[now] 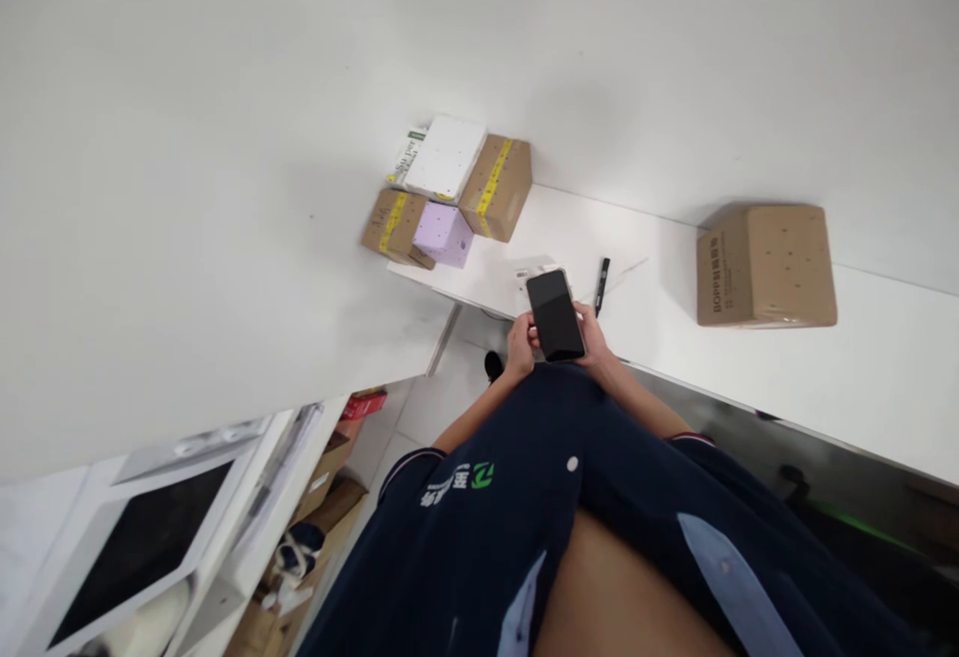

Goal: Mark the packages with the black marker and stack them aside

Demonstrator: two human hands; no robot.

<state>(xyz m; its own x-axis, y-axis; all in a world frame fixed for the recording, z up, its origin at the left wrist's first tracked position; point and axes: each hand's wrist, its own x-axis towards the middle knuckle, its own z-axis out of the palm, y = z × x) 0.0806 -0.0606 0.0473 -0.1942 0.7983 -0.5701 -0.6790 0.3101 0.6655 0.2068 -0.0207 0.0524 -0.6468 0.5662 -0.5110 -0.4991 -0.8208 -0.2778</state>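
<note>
A smartphone (555,316) with a dark screen is held upright between my hands, just over the near edge of the white table (659,288). My left hand (520,345) has its fingers curled at the phone's lower left side. Along the lower right edge, my right hand (591,335) grips the phone, part of it hidden behind. Close beyond my right hand lies a black marker (602,285). Some small printed paper or packet (522,276) shows partly behind the top of the phone.
Cardboard boxes (503,183), a white box (448,156) and a lilac box (444,233) are stacked at the table's left end. Another cardboard box (786,268) stands to the right. At lower left is a cabinet with a microwave-like appliance (142,547).
</note>
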